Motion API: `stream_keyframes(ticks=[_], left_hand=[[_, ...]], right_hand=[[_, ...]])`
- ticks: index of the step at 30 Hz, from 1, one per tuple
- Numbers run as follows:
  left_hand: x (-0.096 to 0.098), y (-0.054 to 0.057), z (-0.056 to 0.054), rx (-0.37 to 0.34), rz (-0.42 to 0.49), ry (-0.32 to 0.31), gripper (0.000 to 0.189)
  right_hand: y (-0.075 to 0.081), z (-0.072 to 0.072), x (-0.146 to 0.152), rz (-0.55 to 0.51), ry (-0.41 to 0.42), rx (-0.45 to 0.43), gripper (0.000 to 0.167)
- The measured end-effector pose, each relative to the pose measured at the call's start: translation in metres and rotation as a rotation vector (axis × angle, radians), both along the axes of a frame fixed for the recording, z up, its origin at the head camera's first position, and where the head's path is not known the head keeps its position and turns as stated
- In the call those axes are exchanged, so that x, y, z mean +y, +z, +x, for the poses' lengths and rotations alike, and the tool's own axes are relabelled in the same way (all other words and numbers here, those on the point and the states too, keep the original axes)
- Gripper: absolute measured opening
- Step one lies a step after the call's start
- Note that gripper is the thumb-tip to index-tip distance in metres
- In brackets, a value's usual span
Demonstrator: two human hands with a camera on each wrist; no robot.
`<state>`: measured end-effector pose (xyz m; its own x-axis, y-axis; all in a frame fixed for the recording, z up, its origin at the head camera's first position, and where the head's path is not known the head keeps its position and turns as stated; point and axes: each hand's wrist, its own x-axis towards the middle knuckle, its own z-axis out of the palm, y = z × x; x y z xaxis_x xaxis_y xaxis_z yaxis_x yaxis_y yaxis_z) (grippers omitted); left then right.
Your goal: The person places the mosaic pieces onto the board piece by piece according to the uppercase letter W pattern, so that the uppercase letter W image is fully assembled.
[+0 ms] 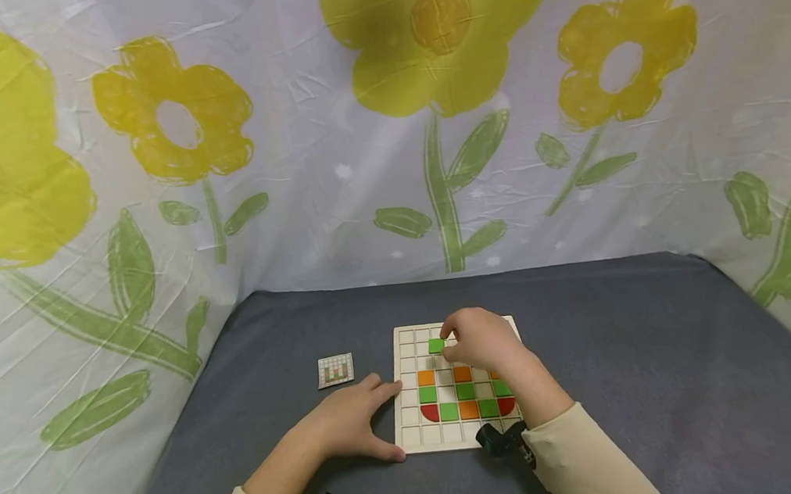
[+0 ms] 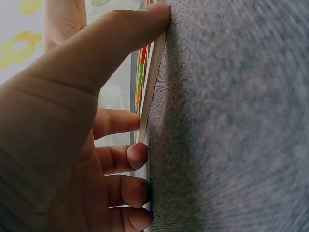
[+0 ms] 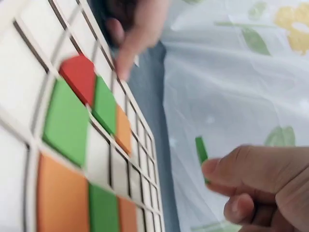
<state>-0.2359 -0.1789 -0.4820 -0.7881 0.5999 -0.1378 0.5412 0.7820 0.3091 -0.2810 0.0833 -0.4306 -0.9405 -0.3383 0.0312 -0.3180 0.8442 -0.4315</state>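
Note:
A pale wooden grid board (image 1: 412,437) lies on the dark cloth, with green, orange and red tiles set in its cells. Between thumb and forefinger, my right hand (image 1: 484,340) pinches a small green square tile (image 1: 435,345), held above the far part of the board; the right wrist view shows this tile (image 3: 201,150) edge-on and clear of the grid. At the board's left edge, my left hand (image 1: 350,422) rests with thumb and forefinger touching the rim, its other fingers loosely bent. A red rounded tile (image 3: 79,77) sits in a corner of the pattern.
Left of the board lies a small card (image 1: 336,371) printed with a coloured grid pattern. Dark grey cloth (image 1: 632,367) covers the table. White fabric with yellow flowers (image 1: 302,145) hangs behind and at both sides. Each wrist carries a black camera mount (image 1: 502,438).

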Motion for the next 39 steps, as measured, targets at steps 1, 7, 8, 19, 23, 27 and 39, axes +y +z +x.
stream_keyframes(ticks=[1,7,8,19,23,27,39], left_hand=[[0.000,0.000,0.000,0.000,-0.001,-0.002,0.103],[0.001,-0.003,0.001,0.006,-0.004,-0.008,0.103],[0.001,-0.004,0.000,0.008,-0.002,-0.009,0.103],[0.002,-0.008,0.000,0.013,0.000,-0.012,0.105],[0.002,-0.006,0.000,0.007,0.004,-0.010,0.105],[0.002,-0.004,0.000,0.005,0.005,-0.005,0.104],[-0.001,-0.003,0.000,0.021,-0.009,-0.007,0.103]], right_hand=[[-0.002,0.000,-0.004,0.014,-0.012,-0.001,0.022],[-0.012,0.003,-0.022,0.070,-0.078,-0.017,0.023],[-0.013,0.003,-0.024,0.082,-0.084,-0.022,0.022],[-0.028,0.006,-0.032,0.132,-0.085,0.003,0.013],[-0.031,0.004,-0.033,0.142,-0.082,0.019,0.015],[-0.032,0.002,-0.034,0.149,-0.091,0.038,0.016],[-0.011,0.007,-0.009,0.065,-0.126,0.029,0.023]])
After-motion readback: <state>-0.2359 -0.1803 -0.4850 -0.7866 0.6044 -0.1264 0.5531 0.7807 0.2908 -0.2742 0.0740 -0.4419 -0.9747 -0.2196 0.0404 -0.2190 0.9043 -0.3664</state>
